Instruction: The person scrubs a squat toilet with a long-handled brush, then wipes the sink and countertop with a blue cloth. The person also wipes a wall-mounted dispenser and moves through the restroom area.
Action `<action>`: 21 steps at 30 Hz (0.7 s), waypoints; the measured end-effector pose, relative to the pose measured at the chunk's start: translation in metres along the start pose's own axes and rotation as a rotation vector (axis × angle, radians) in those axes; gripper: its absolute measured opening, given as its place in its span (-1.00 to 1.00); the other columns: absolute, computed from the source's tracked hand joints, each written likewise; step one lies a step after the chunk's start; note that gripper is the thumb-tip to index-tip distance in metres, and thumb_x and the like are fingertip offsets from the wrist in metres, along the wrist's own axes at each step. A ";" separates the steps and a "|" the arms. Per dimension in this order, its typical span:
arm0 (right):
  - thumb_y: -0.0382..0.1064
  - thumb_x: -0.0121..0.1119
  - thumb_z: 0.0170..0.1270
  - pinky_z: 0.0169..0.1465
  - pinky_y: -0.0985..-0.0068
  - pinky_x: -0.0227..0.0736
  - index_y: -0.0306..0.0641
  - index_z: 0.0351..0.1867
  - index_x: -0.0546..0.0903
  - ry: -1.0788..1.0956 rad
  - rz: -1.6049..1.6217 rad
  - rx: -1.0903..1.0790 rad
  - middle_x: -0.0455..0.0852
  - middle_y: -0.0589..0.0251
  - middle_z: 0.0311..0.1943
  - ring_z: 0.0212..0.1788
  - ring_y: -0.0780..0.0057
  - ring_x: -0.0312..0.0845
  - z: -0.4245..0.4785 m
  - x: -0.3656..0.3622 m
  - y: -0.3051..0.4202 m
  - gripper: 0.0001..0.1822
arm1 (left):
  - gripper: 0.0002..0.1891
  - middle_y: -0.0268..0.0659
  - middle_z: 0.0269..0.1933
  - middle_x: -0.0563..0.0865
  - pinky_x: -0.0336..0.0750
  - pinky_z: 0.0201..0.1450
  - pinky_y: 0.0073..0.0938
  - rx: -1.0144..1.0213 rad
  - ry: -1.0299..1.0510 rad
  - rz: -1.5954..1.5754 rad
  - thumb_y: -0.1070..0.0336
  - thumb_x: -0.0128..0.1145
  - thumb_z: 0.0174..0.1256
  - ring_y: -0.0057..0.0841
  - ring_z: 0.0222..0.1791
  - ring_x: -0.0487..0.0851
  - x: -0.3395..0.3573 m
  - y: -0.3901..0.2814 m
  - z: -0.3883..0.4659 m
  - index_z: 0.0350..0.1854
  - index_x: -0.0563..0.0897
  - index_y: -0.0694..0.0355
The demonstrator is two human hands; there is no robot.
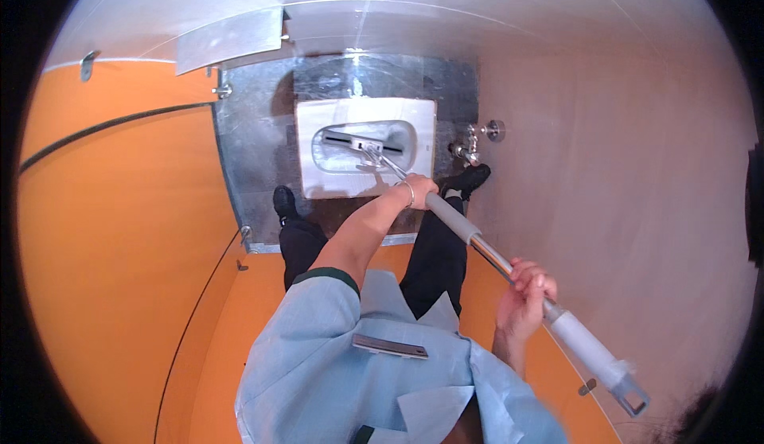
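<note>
A long-handled mop (pixel 492 257) with a metal pole slants from the lower right to the floor before me. My left hand (pixel 421 191), with a bracelet on the wrist, grips the pole at the lower end of its grey sleeve. Farther up, my right hand (pixel 528 295) is closed around the bare metal just below the white end grip. At the far end, the narrow mop head (pixel 365 144) lies across the basin of a white ceramic squat toilet (pixel 308 145). The underside of the head is hidden.
Metal pipework with a valve (pixel 473 145) stands right of the toilet, close to my right shoe (pixel 468 178). My left shoe (pixel 285 202) is at the toilet's left. Orange partition panels (pixel 119 217) rise on the left, and a pinkish wall (pixel 597 175) bounds the right.
</note>
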State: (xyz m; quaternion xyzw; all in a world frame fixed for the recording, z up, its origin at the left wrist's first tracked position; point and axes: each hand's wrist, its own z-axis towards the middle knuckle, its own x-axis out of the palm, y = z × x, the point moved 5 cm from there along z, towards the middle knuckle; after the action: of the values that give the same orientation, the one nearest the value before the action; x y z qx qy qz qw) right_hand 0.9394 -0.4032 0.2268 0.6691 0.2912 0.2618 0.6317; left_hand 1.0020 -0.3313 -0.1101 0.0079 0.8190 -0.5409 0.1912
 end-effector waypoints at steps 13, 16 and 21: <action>-0.04 0.13 0.25 -0.39 0.44 0.26 -0.13 -0.56 0.32 0.567 0.048 -0.492 0.33 0.36 -0.66 -0.61 0.55 0.29 -0.046 0.179 0.131 -0.66 | -0.70 -0.23 -0.43 0.69 0.47 -0.28 -0.32 0.397 0.189 -0.014 0.43 0.38 -0.27 -0.37 -0.38 0.64 -0.145 -0.050 -0.089 -0.37 0.62 0.22; -0.11 0.13 0.26 -0.30 0.33 0.40 -0.16 -0.53 0.35 0.634 0.040 -0.511 0.36 0.34 -0.64 -0.60 0.52 0.30 -0.070 0.249 0.115 -0.70 | -0.76 -0.27 -0.47 0.67 0.46 -0.34 -0.34 0.322 0.082 -0.043 0.50 0.33 -0.26 -0.44 -0.42 0.60 -0.202 -0.001 -0.127 -0.44 0.60 0.21; -0.15 0.09 0.30 -0.28 0.30 0.40 -0.19 -0.52 0.34 0.751 0.110 -0.477 0.36 0.30 -0.63 -0.57 0.49 0.31 -0.093 0.349 0.101 -0.71 | -0.83 -0.31 -0.56 0.63 0.47 -0.44 -0.41 0.103 -0.247 -0.247 0.54 0.26 -0.26 -0.53 -0.50 0.58 -0.276 0.084 -0.211 -0.58 0.54 0.21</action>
State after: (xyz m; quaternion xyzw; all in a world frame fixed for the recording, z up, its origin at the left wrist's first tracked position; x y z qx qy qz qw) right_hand 1.1209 -0.0907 0.3271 0.3778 0.3960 0.5796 0.6038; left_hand 1.2122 -0.0557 -0.0233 -0.1493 0.7553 -0.5984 0.2218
